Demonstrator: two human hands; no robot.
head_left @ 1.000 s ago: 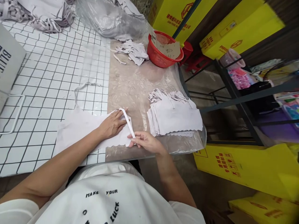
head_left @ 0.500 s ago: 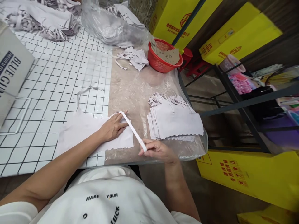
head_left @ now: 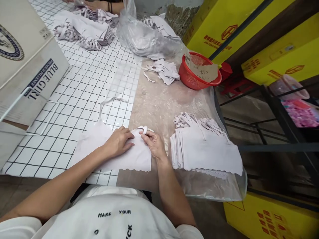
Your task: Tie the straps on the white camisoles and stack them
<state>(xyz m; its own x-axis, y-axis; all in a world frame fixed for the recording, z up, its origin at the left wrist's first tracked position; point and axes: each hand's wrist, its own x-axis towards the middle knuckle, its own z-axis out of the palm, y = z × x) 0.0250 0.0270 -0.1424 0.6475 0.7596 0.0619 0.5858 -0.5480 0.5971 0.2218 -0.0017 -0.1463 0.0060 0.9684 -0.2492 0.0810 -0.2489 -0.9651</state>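
Observation:
A pale camisole-like garment (head_left: pixel 93 141) with thin straps and a scalloped edge lies flat in front of me at the table's near edge. My left hand (head_left: pixel 120 141) rests on its middle, fingers stretched out and a little bent, with the thumb apart. My right hand (head_left: pixel 154 142) is closed in a pinch on a shoulder strap (head_left: pixel 144 130), folded down at the garment's upper right corner. The other strap (head_left: pixel 101 108) lies loose on the table beyond. To the right of my right hand sits a neat stack of the same garments (head_left: pixel 206 144), straps at its far end.
A red basket (head_left: pixel 191 78) holding cardboard stands at the table's far right, beside a loose garment pile (head_left: pixel 164 69). A carton (head_left: pixel 37 79) and white wire frame (head_left: pixel 41 133) are at left. Another person's hand (head_left: pixel 99 5) is near far garment piles (head_left: pixel 86 30). Dark metal bars (head_left: pixel 276 147) run at right.
My right hand has moved up and away from me, bringing the stretched strap down onto the garment's upper corner. My left hand has drawn back slightly from that corner. The view has shifted.

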